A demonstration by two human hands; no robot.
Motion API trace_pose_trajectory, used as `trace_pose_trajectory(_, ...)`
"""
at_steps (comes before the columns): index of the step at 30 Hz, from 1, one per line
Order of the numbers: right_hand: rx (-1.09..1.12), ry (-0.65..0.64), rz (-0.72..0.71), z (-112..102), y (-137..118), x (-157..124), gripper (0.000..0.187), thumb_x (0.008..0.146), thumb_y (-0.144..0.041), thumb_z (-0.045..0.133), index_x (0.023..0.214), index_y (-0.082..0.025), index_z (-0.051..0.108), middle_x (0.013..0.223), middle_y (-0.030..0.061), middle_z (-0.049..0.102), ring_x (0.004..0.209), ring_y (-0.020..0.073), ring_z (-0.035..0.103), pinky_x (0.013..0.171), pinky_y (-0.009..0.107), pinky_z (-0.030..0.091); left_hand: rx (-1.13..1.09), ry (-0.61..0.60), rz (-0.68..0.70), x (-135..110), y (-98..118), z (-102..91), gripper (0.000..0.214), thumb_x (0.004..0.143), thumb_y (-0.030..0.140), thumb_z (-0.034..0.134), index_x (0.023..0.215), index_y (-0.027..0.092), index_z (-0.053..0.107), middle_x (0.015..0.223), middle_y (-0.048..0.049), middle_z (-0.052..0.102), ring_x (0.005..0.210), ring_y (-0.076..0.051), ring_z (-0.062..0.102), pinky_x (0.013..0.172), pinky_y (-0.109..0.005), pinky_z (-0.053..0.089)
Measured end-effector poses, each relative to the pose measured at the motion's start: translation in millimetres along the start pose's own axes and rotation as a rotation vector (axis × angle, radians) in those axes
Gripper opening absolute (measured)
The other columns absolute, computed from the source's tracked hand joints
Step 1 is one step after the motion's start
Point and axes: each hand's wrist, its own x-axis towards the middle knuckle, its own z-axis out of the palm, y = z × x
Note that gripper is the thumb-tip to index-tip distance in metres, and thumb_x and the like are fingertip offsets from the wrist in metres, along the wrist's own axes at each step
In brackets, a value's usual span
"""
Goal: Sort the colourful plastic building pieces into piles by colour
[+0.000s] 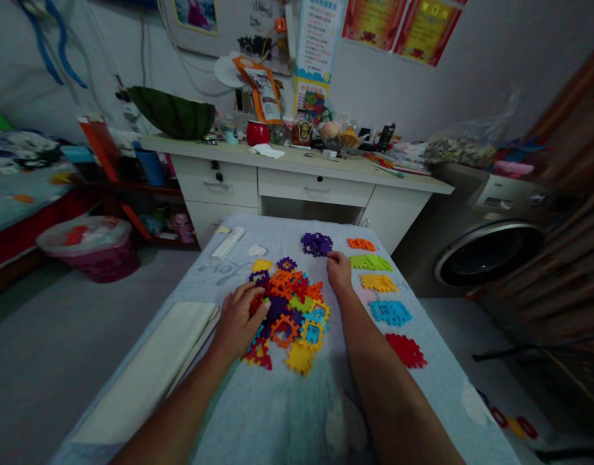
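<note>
A mixed heap of toothed plastic building pieces [277,307] in purple, orange, red, yellow, green and blue lies mid-table. Over its left edge rests my left hand [241,320], thumb and fingers apart, touching pieces there. My right hand [339,270] is closed, fingers curled, right beside a purple stack of pieces [317,244]; whatever its fingertips may hold is hidden. Along the right side sit sorted groups: orange pieces [361,244], green pieces [371,262], yellow pieces [378,283], blue pieces [390,312] and red pieces [406,351].
A folded pale cloth [151,368] lies along the table's left side, and a white bar-shaped object [228,244] at the far left. Beyond stands a cluttered white desk [316,184]. A washing machine [476,232] is at right, a pink bin [90,248] at left.
</note>
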Motion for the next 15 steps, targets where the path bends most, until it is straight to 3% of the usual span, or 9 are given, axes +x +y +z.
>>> trace_pose_trajectory(6,-0.177,-0.397,-0.300,10.8,-31.9,-12.6,0.027,0.081,-0.028,0.056,0.103,-0.022,0.070,0.112,0.0044,0.070,0.109,0.0219,0.058,0.102,0.039,0.040,-0.002,-0.039,-0.004,0.0,1.5,0.8,0.036,0.090,0.046,0.049,0.112,0.021,0.062,0.130,-0.0099,0.054,0.120,-0.026,0.054,0.105,-0.044,0.043)
trace_pose_trajectory(9,-0.272,-0.553,-0.370,20.5,-44.7,-16.9,0.031,0.085,-0.028,0.056,0.114,-0.024,0.068,0.120,0.0048,0.068,0.114,0.0232,0.056,0.105,0.042,0.036,-0.001,-0.034,0.008,0.0,3.0,0.3,0.033,0.089,0.044,0.050,0.110,0.021,0.063,0.128,-0.0091,0.055,0.119,-0.025,0.055,0.104,-0.044,0.044)
trace_pose_trajectory(15,-0.403,-0.644,-0.393,32.8,-47.5,-20.7,0.031,0.088,-0.021,0.051,0.113,-0.025,0.068,0.122,0.0052,0.067,0.116,0.0222,0.056,0.105,0.041,0.035,0.013,0.020,0.013,0.5,3.5,-1.8,0.033,0.089,0.043,0.051,0.110,0.021,0.063,0.128,-0.0100,0.055,0.121,-0.027,0.052,0.107,-0.048,0.040)
